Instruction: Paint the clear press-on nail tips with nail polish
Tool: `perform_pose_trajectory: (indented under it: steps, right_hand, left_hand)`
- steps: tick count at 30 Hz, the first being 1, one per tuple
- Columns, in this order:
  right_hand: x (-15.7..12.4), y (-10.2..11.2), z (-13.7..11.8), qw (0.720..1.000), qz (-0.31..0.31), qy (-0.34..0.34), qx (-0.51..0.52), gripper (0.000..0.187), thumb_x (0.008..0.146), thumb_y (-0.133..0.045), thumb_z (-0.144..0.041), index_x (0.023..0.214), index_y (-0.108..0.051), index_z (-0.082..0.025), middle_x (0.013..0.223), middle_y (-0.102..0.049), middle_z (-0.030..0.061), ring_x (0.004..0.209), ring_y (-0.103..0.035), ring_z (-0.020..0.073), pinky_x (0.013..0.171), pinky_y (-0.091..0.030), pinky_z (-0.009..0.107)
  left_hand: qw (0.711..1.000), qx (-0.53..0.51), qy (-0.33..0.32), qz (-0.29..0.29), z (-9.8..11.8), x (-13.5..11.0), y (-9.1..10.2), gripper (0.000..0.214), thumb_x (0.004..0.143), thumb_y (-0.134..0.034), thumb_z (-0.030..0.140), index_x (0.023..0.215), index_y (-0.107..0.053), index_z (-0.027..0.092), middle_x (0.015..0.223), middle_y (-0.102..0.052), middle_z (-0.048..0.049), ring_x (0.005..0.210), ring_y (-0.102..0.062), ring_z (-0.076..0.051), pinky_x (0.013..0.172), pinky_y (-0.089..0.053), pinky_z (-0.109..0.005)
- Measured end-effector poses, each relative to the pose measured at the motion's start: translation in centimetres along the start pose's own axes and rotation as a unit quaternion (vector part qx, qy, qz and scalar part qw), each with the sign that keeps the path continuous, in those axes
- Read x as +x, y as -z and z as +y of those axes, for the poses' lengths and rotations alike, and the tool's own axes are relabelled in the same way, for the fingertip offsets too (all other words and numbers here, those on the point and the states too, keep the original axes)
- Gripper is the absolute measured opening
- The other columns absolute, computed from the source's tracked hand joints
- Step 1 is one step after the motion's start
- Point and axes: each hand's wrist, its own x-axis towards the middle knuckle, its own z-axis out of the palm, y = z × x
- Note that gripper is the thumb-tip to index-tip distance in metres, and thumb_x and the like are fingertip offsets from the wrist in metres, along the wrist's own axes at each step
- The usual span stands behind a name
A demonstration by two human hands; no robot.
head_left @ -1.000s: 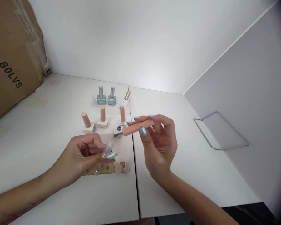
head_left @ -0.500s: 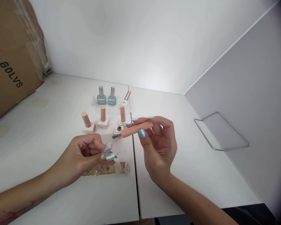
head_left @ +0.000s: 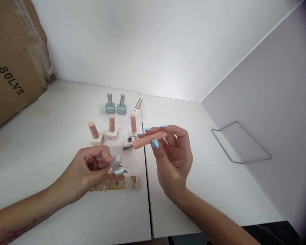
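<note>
- My right hand (head_left: 172, 153) pinches the peach brush cap (head_left: 149, 139), its bristles aimed left.
- My left hand (head_left: 91, 168) grips a clear nail tip (head_left: 114, 164), just below the brush.

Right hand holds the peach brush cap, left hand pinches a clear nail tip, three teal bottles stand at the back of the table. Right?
Not quite: the head view shows two teal bottles at the back, not three. The rest holds: right hand on the peach brush cap, left hand pinching a clear nail tip.
</note>
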Motion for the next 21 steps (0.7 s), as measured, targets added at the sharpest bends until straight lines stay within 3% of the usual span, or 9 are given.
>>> perform_pose_trajectory:
  steps: [3, 9, 11, 17, 21]
  right_hand:
    - [0.06, -0.03, -0.13, 1.0, -0.007, 0.019, -0.006, 0.02, 0.1, -0.065, -0.017, 0.115, -0.06, -0.029, 0.102, -0.078, 0.0008, 0.095, -0.081, 0.0193, 0.088, -0.072, 0.045]
    - [-0.13, -0.1, -0.96, 0.994, -0.101, 0.028, 0.008, 0.021, 0.101, -0.063, -0.015, 0.116, -0.059, -0.029, 0.101, -0.079, 0.0013, 0.089, -0.081, 0.0172, 0.079, -0.073, 0.038]
    - [-0.19, -0.07, -0.89, 0.995, -0.097, 0.023, 0.002, 0.023, 0.101, -0.063, -0.014, 0.118, -0.059, -0.029, 0.104, -0.079, 0.0019, 0.091, -0.081, 0.0172, 0.082, -0.073, 0.039]
    - [0.03, 0.04, -0.43, 1.0, -0.012, 0.017, -0.016, 0.026, 0.1, -0.063, -0.009, 0.116, -0.063, -0.029, 0.104, -0.077, 0.0007, 0.095, -0.08, 0.017, 0.086, -0.071, 0.04]
    - [0.09, 0.17, -0.76, 0.996, -0.077, 0.043, -0.027, 0.026, 0.1, -0.062, -0.012, 0.119, -0.06, -0.029, 0.103, -0.078, 0.0014, 0.093, -0.081, 0.0183, 0.082, -0.072, 0.04]
  left_hand:
    - [1.0, 0.01, -0.004, 0.005, 0.08, 0.06, -0.01, 0.034, 0.068, -0.096, 0.03, 0.062, -0.065, 0.021, 0.063, -0.074, 0.0001, 0.056, -0.072, -0.015, 0.052, -0.059, -0.022]
    - [1.0, 0.011, -0.01, 0.017, 0.39, 0.23, -0.38, 0.026, 0.068, -0.096, 0.024, 0.063, -0.071, 0.022, 0.059, -0.067, 0.0039, 0.055, -0.069, -0.012, 0.058, -0.062, -0.022]
    - [1.0, 0.008, -0.016, 0.019, 0.42, 0.22, -0.47, 0.023, 0.068, -0.096, 0.023, 0.064, -0.073, 0.022, 0.06, -0.068, 0.0038, 0.057, -0.07, -0.011, 0.058, -0.061, -0.019]
    - [0.993, 0.082, -0.049, 0.068, 0.45, 0.36, -0.46, 0.022, 0.067, -0.095, 0.031, 0.064, -0.075, 0.022, 0.065, -0.075, -0.0001, 0.058, -0.069, -0.012, 0.053, -0.055, -0.017]
    - [0.974, 0.174, -0.085, 0.115, 0.63, 0.24, -0.48, 0.018, 0.074, -0.086, 0.037, 0.066, -0.078, 0.023, 0.067, -0.076, -0.004, 0.059, -0.068, -0.016, 0.043, -0.047, -0.019]
